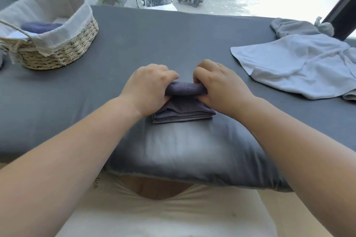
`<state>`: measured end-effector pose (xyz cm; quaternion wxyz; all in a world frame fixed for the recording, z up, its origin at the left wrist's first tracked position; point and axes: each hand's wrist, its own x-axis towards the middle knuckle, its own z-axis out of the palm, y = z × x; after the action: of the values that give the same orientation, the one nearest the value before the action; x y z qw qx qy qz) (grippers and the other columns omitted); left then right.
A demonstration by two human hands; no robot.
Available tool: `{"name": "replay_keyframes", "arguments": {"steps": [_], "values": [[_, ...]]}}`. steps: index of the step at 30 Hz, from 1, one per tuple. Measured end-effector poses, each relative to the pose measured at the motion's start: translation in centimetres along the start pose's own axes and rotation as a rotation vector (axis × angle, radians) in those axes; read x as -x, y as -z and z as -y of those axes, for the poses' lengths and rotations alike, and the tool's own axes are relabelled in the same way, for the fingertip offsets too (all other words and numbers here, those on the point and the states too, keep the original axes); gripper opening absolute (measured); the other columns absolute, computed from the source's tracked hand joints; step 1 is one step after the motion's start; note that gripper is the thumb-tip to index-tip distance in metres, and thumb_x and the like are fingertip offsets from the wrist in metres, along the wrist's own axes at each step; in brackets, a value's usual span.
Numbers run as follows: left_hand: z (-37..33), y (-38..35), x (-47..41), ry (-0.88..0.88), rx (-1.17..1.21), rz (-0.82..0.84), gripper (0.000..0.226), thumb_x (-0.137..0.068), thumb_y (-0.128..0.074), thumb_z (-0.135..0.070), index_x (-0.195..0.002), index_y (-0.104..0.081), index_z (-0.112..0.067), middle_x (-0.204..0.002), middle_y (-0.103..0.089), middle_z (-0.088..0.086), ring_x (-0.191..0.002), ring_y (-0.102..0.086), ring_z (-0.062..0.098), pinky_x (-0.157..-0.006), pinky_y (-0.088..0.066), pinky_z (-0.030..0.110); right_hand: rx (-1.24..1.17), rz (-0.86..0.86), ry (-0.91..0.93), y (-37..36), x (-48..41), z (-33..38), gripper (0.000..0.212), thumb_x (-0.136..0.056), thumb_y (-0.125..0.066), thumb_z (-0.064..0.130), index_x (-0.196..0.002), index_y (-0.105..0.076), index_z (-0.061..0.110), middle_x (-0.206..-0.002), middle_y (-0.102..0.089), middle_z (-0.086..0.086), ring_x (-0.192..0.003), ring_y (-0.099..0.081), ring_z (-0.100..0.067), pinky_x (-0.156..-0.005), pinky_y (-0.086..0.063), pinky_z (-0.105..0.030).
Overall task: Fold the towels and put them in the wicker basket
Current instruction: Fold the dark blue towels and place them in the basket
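A dark grey towel (183, 110) lies folded small on the grey bed in front of me. Its far end is rolled up. My left hand (148, 86) grips the left end of that roll, and my right hand (219, 86) grips the right end, fingers curled over it. The wicker basket (63, 52) with a pale cloth liner stands at the far left. A dark blue folded towel (40, 26) lies inside it. Light blue towels (300, 65) lie loose and unfolded at the right.
A grey sheet covers the bed (154, 40), which ends at a large window behind. A grey pillow (183, 156) sits under the towel, near me. A crumpled grey cloth (300, 27) lies behind the light towels.
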<state>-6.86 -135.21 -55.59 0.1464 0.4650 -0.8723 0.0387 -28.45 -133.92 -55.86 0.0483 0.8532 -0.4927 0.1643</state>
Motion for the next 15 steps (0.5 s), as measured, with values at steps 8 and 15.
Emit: {"name": "replay_keyframes", "arguments": {"steps": [8,15], "values": [[-1.3,-1.1,4.2,-0.063,-0.016,-0.128,0.041,-0.075,-0.049,-0.008,-0.108,-0.073,-0.007,-0.103,-0.076,0.009,-0.082,-0.073,0.033,-0.069,-0.06,0.042,0.015,-0.037,0.013,-0.7,3.3,0.8,0.044,-0.069,-0.059,-0.001,-0.11,-0.068,0.011,-0.1,-0.073,-0.007,-0.085,-0.067,-0.037,-0.074,-0.056,-0.046],[-2.3,-2.7,5.5,-0.044,-0.167,0.093,0.052,-0.08,-0.053,-0.009,-0.131,-0.06,0.003,-0.131,-0.062,0.02,-0.119,-0.063,0.036,-0.098,-0.049,0.055,0.07,0.278,-0.051,-1.2,4.6,-0.1,0.063,-0.093,-0.047,0.013,-0.155,-0.034,0.015,-0.16,-0.035,-0.004,-0.147,-0.035,-0.024,-0.123,-0.023,-0.044]]}}
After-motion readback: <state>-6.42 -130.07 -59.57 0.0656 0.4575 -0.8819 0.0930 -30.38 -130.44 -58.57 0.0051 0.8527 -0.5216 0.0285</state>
